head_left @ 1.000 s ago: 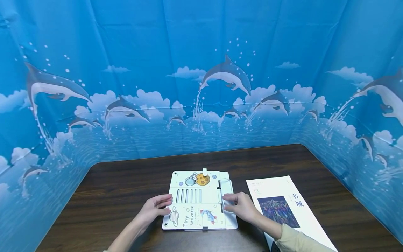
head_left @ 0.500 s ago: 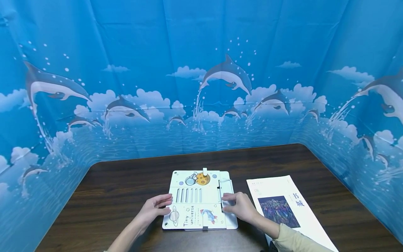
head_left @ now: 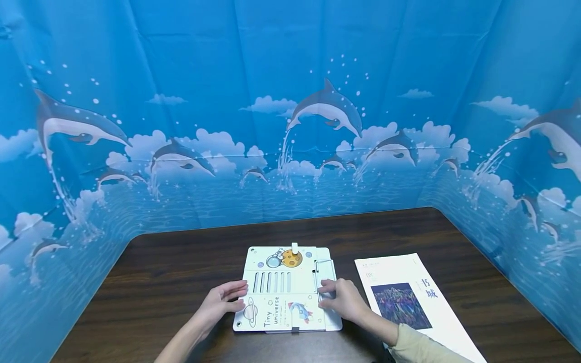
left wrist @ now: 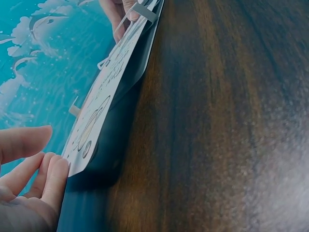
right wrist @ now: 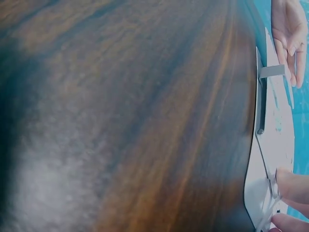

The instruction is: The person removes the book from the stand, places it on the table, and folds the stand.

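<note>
A white folding book stand point(head_left: 303, 282), printed with a planet, a rocket and "Tiny universe", lies flat on the dark wooden table. My left hand point(head_left: 222, 301) touches its left edge with nearly straight fingers; in the left wrist view the fingertips point(left wrist: 59, 166) are at the corner and the thumb stands apart. My right hand point(head_left: 344, 300) is over the stand's right side, thumb and finger pinching the thin wire page holder point(right wrist: 271, 188). The holder's lower part is hidden by those fingers. A small white clip point(head_left: 295, 247) sticks up at the stand's top edge.
A white magazine point(head_left: 447, 315) with a dark picture on its cover lies to the right, partly under the right forearm. Behind the table point(head_left: 181, 262) hangs a blue dolphin-print curtain point(head_left: 254, 75).
My right hand has shifted slightly left over the stand, and the wire page holder has moved a little with it. The left hand stays at the left edge.
</note>
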### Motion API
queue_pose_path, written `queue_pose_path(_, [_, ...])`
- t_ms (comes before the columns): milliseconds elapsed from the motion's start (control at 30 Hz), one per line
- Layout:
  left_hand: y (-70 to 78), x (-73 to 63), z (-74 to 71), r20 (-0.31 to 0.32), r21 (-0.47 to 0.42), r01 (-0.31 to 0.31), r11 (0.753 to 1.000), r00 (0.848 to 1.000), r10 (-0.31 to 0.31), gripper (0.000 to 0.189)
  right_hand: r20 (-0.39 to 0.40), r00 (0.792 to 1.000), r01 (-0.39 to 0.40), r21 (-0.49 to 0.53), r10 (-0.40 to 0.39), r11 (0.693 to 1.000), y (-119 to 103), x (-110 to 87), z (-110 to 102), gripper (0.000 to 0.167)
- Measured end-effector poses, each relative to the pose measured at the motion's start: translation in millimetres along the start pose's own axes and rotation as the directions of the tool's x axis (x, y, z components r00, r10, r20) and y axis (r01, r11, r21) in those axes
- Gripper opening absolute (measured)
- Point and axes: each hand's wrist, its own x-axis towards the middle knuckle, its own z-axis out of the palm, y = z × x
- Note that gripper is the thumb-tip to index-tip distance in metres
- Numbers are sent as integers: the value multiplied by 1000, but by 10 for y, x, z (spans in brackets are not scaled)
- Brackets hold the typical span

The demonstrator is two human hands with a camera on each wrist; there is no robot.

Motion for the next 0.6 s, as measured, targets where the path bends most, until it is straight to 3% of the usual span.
queue_pose_path(333, [-10, -12, 0, -20, -18, -8, 1000, 1000, 8, 52, 39, 999, -10, -4, 10, 1000, -3, 61, -14, 26])
queue_pose_path(600, [10, -9, 35, -18, 25, -13, 1000, 1000, 14, 49, 47, 999, 11, 7, -11, 1000, 31, 100, -64, 25])
